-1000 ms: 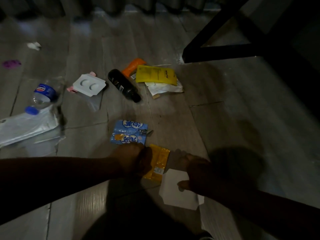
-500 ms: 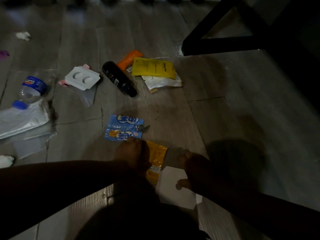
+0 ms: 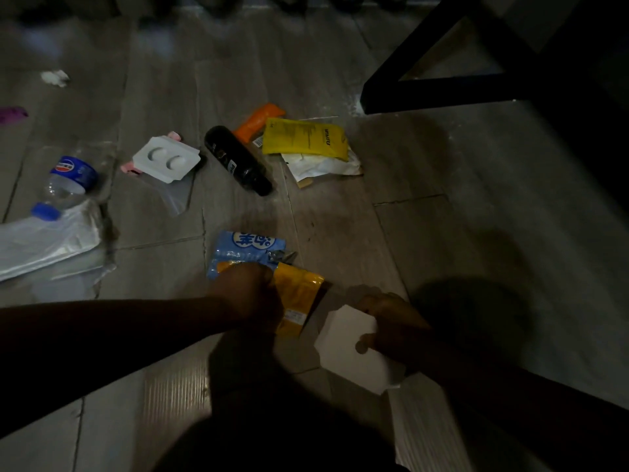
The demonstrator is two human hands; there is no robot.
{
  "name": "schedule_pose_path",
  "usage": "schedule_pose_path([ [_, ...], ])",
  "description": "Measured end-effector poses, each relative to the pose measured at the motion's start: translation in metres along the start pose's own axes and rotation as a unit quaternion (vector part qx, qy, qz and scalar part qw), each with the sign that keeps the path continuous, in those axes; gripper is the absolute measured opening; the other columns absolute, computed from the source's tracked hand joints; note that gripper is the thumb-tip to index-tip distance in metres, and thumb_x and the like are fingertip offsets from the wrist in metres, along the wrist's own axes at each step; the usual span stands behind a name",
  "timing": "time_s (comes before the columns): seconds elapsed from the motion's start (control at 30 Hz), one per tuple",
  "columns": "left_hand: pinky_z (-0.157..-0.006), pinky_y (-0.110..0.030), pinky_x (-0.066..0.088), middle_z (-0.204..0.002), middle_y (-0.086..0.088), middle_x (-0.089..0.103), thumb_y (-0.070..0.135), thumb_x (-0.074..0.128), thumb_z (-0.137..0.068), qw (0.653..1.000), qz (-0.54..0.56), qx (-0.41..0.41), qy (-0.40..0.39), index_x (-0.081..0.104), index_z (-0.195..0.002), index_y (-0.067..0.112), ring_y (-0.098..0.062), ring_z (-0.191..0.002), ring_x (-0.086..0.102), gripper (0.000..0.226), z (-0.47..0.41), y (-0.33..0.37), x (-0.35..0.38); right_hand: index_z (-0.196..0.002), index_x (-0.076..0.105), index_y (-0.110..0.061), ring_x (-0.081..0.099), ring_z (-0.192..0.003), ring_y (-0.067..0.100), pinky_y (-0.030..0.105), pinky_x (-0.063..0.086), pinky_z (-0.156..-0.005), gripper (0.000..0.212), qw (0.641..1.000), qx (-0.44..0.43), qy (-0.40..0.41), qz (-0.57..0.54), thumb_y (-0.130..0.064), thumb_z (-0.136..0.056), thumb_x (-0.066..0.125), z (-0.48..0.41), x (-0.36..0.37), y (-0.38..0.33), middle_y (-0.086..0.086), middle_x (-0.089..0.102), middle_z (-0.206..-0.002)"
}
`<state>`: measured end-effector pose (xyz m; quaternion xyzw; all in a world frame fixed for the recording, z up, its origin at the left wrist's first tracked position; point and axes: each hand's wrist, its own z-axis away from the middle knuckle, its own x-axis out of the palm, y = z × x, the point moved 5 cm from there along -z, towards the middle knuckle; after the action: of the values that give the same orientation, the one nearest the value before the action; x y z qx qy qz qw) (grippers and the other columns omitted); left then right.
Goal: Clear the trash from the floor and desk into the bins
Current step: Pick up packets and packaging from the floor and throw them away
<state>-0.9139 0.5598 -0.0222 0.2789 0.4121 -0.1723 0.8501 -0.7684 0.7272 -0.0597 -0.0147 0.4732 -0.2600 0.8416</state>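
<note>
Left hand (image 3: 250,296) curled round edge of yellow wrapper (image 3: 299,294), beside blue packet (image 3: 245,248) on floor (image 3: 340,216). Right hand (image 3: 391,321) pinched white card (image 3: 350,356), thumb on top. Light was dim.

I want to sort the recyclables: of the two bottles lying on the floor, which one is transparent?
The clear plastic bottle at the far left, with a blue label and blue cap. The other bottle, near the middle, is opaque black.
</note>
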Motion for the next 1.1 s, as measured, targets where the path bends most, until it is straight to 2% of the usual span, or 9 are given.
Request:
schedule_pose_path([
  [0.2, -0.08, -0.036, 0.047, -0.094, -0.003, 0.059, 0.051, 0.064, -0.071, 0.994, -0.091, -0.025, 0.063, 0.066, -0.087, 0.022, -0.027, -0.093, 0.056, 0.033, -0.041, -0.049, -0.023, -0.139, 0.041, -0.025, 0.042, -0.125, 0.019, 0.033, 0.034, -0.106, 0.066, 0.995, 0.014, 0.08, -0.064, -0.022, -0.081, 0.071, -0.02, -0.038, -0.002, -0.003, 0.047, -0.138],
  [0.37, -0.094, -0.046, 0.045, -0.129, -0.008, 0.044, 0.066, 0.069, -0.064, 0.994, -0.029, -0.07, 0.073, 0.044, -0.128, 0.021, -0.03, -0.115, 0.043, 0.082, -0.057, -0.056, -0.018, -0.119, 0.056, -0.021, 0.052, -0.11, 0.019, 0.03, 0.043, -0.092, 0.042, 0.99, 0.009, 0.129, -0.058, -0.02, -0.079, 0.07, -0.056, -0.066, -0.001, 0.0, 0.058, -0.12],
  [0.53, -0.104, -0.049, 0.037, -0.14, -0.008, 0.035, 0.063, 0.069, -0.068, 0.994, -0.07, -0.059, 0.058, 0.035, -0.138, 0.024, -0.03, -0.125, 0.036, 0.088, -0.071, -0.054, -0.015, -0.087, 0.063, -0.018, 0.058, -0.087, 0.015, 0.027, 0.044, -0.073, 0.007, 0.972, 0.014, 0.143, -0.185, -0.013, -0.084, 0.065, -0.094, -0.092, 0.0, -0.004, 0.062, -0.088],
  [0.63, -0.104, -0.045, 0.036, -0.138, -0.007, 0.033, 0.064, 0.069, -0.067, 0.993, -0.089, -0.057, 0.045, 0.034, -0.138, 0.025, -0.029, -0.124, 0.035, 0.088, -0.079, -0.06, -0.012, -0.068, 0.056, -0.02, 0.053, -0.069, 0.009, 0.01, 0.039, -0.054, 0.021, 0.948, 0.005, 0.183, -0.259, -0.011, -0.085, 0.066, -0.11, -0.118, -0.003, -0.007, 0.056, -0.07],
  [0.7, -0.103, -0.043, 0.036, -0.136, -0.007, 0.034, 0.06, 0.07, -0.068, 0.994, -0.085, -0.049, 0.047, 0.035, -0.137, 0.029, -0.028, -0.123, 0.035, 0.084, -0.083, -0.063, -0.013, -0.073, 0.06, -0.018, 0.055, -0.069, 0.009, 0.008, 0.04, -0.054, 0.015, 0.938, -0.018, 0.198, -0.284, -0.011, -0.086, 0.066, -0.123, -0.136, -0.01, -0.004, 0.06, -0.072],
  [0.73, -0.103, -0.042, 0.037, -0.136, -0.006, 0.035, 0.058, 0.07, -0.068, 0.995, -0.076, -0.053, 0.041, 0.036, -0.136, 0.03, -0.028, -0.123, 0.035, 0.081, -0.084, -0.064, -0.015, -0.082, 0.065, -0.015, 0.058, -0.074, 0.012, 0.014, 0.044, -0.06, 0.005, 0.935, -0.027, 0.199, -0.291, -0.013, -0.087, 0.065, -0.13, -0.143, -0.013, -0.001, 0.063, -0.078],
  [0.8, -0.104, -0.044, 0.036, -0.135, -0.005, 0.036, 0.056, 0.073, -0.067, 0.996, -0.055, -0.064, 0.027, 0.039, -0.134, 0.033, -0.027, -0.124, 0.034, 0.078, -0.09, -0.068, -0.017, -0.097, 0.068, -0.01, 0.062, -0.082, 0.019, 0.03, 0.05, -0.068, 0.013, 0.931, -0.036, 0.215, -0.293, -0.019, -0.088, 0.064, -0.147, -0.16, -0.02, 0.006, 0.068, -0.09],
  [0.87, -0.106, -0.047, 0.033, -0.137, -0.003, 0.036, 0.056, 0.074, -0.066, 0.996, -0.045, -0.07, 0.013, 0.041, -0.132, 0.035, -0.027, -0.126, 0.033, 0.077, -0.094, -0.071, -0.017, -0.095, 0.068, -0.004, 0.063, -0.083, 0.024, 0.039, 0.051, -0.073, 0.019, 0.924, -0.034, 0.242, -0.293, -0.021, -0.087, 0.064, -0.167, -0.176, -0.024, 0.014, 0.069, -0.093],
  [1.1, -0.107, -0.048, 0.029, -0.142, -0.002, 0.032, 0.058, 0.07, -0.069, 0.995, -0.053, -0.081, 0.016, 0.035, -0.137, 0.033, -0.026, -0.129, 0.031, 0.08, -0.101, -0.076, -0.015, -0.109, 0.062, -0.008, 0.056, -0.091, 0.02, 0.037, 0.047, -0.079, 0.03, 0.916, 0.052, 0.256, -0.304, -0.028, -0.088, 0.064, -0.236, -0.194, -0.027, 0.012, 0.064, -0.111],
])
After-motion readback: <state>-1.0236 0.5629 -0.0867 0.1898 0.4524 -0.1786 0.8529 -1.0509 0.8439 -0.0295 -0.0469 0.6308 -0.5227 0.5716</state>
